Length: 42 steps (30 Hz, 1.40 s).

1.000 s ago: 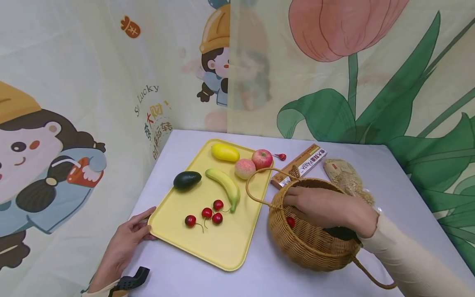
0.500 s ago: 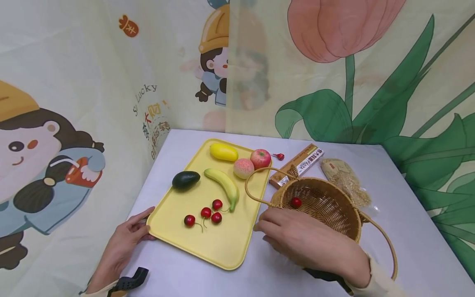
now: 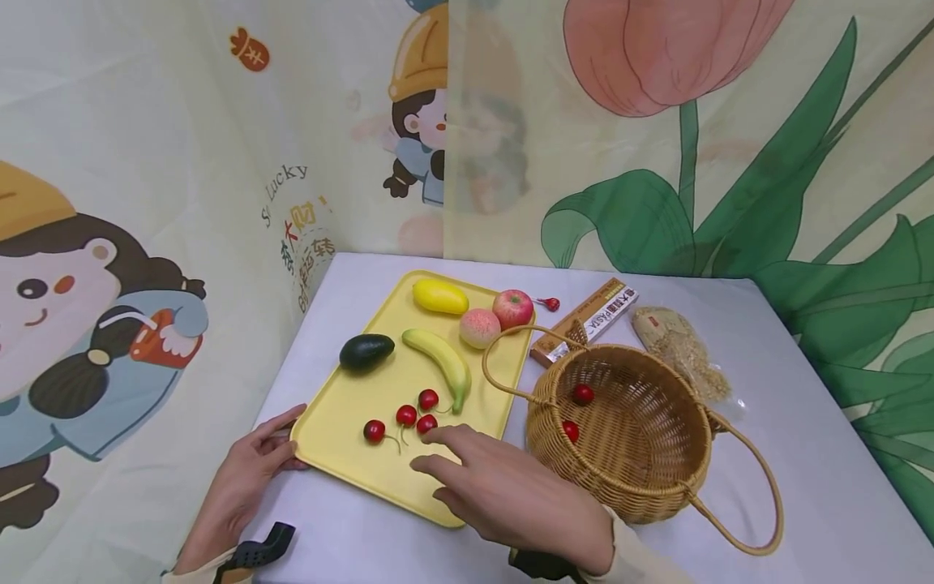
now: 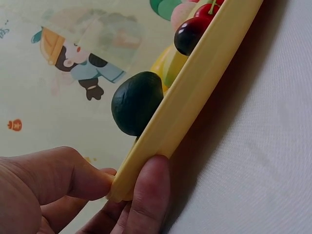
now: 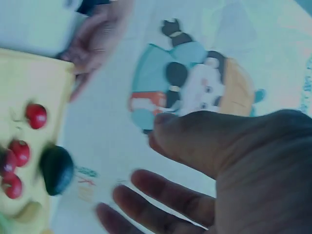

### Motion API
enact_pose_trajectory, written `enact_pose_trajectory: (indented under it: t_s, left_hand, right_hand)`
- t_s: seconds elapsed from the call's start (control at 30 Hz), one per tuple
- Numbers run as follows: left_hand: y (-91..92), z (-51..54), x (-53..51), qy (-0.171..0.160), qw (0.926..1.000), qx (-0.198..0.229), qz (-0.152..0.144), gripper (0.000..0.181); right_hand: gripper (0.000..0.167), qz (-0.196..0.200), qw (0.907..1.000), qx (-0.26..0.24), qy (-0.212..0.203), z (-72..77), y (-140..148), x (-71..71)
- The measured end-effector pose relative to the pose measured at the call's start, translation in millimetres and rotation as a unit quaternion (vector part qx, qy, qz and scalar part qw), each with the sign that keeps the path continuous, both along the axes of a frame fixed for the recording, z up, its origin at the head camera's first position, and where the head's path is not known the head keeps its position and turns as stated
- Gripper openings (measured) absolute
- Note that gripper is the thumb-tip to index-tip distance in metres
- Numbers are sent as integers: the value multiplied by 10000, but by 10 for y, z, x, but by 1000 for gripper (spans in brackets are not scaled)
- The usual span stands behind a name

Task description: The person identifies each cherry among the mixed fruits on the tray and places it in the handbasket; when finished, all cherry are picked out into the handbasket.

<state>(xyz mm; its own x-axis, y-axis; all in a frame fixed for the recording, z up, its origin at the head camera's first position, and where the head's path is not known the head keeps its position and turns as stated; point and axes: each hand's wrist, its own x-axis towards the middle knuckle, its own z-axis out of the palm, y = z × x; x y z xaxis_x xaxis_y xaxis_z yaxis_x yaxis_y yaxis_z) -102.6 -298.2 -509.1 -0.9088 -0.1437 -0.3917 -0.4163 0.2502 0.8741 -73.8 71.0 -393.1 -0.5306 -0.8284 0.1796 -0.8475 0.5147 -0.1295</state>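
My left hand point(image 3: 248, 466) pinches the near-left corner of the yellow tray point(image 3: 343, 414); in the left wrist view thumb and fingers lie on either side of its rim point(image 4: 190, 92). Over the tray's near-right part my right hand point(image 3: 511, 491) reaches in, fingers spread and holding nothing. Its fingertips are close to several red cherries point(image 3: 406, 416); whether they touch one I cannot tell. Also on the tray lie a banana point(image 3: 441, 365), an avocado point(image 3: 366, 352), a yellow mango-like fruit point(image 3: 441, 297), a peach point(image 3: 480, 328) and an apple point(image 3: 513, 308).
Right of the tray stands a wicker basket point(image 3: 584, 487) with two cherries point(image 3: 582, 394) inside and its handles folded outward. Behind it lie a pasta box point(image 3: 587, 320) and a bag of grains point(image 3: 679, 349). A small red item point(image 3: 549, 304) lies beside the apple.
My right hand has come out of the basket and moved left over the tray towards the cherries. Two cherries now show in the basket. The left hand has stayed at the tray corner.
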Motion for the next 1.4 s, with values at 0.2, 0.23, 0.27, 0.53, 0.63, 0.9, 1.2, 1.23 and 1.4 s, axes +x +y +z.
enact_pose_trajectory:
  t_s: [0.2,0.23,0.27,0.53,0.63,0.9,1.2,1.23,1.4]
  left_hand:
    - [27,36,-20,2,10000,17,5,61]
    - [30,40,-22,1,10000,14,3,61]
    - [30,41,-24,6,10000,15,1,61]
    - [29,42,-21,-2,10000,-20,70,61]
    - [15,45,-21,-3,9999,-81,73,61]
    - [-1,63,-23,49,10000,34,47,62]
    - [15,29,-26,-74,9999,119,84,62]
    - [11,23,-22,-84,9999,113,92,63]
    - [-4,5,-7,-28,9998,177,128,63]
  right_hand:
    - [58,-169,9993,192,287,-321,-293,-176]
    - [59,-208,9990,215,338,-367,-339,-205]
    - [60,-257,9986,262,378,-412,-384,-237]
    - [59,-725,9929,818,460,-613,-601,-473]
    - [56,-712,9915,835,694,-639,-659,-537]
    - [43,-98,9921,883,882,-640,-909,-604]
    - [26,56,9829,1361,1242,-716,-1095,-647]
    - [24,59,9819,1399,1278,-721,-1109,-655]
    - [16,115,9802,1494,1291,-752,-1155,-692]
